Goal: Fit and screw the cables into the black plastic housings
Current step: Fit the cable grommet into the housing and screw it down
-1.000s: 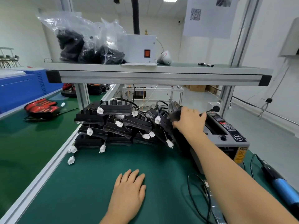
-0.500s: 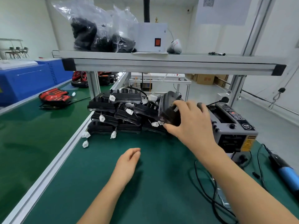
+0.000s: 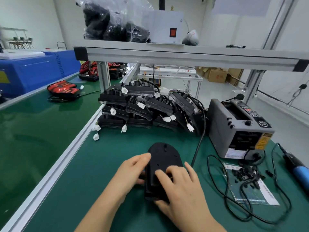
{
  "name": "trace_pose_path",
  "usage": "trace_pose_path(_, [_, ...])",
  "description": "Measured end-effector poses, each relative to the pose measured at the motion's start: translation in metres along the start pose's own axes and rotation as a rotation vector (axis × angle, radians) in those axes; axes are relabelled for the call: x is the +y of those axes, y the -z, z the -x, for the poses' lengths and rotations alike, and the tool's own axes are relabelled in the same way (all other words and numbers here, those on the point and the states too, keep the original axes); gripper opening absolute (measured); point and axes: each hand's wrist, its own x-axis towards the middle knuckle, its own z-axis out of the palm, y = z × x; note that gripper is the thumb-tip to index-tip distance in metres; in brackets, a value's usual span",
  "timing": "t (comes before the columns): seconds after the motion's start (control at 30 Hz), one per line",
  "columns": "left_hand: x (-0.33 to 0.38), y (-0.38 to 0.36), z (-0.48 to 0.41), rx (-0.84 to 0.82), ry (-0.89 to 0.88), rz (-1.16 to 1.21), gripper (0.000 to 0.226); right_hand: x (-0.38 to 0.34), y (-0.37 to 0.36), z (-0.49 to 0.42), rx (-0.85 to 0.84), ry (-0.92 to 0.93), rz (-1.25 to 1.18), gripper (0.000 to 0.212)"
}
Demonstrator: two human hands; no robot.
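Black plastic housing (image 3: 164, 156) lay on the bench (image 3: 93, 173), between both hands. Left hand (image 3: 132, 171) gripped its left edge; right hand (image 3: 182, 190) clasped the near end.

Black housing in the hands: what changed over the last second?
The right hand lifted the black housing off the right end of the pile and brought it down to the green mat. The left hand, flat on the mat before, now grips its left edge. Pile, tape dispenser and screwdriver stayed put.

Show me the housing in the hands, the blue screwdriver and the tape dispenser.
black housing (image 3: 164, 154): head view, rounded far end.
blue screwdriver (image 3: 300, 172): head view, blue grip.
grey tape dispenser (image 3: 220, 128): head view, left side wall.
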Motion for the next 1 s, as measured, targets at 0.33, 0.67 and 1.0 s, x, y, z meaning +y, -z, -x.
trace_pose_path(0.33, [-0.017, 0.000, 0.009, -0.074, -0.147, -0.276, 0.029, 0.016, -0.006, 0.022, -0.004, 0.099, -0.121, 0.076])
trace_pose_path(0.67, [-0.036, -0.008, 0.023, -0.086, -0.241, -0.450, 0.059, 0.057, -0.002, 0.040, -0.061, -0.111, -0.390, 0.047])
trace_pose_path(1.0, [-0.040, 0.007, 0.039, -0.185, -0.423, -0.650, 0.061, 0.050, -0.007, 0.040, -0.007, -0.057, -0.572, 0.034])
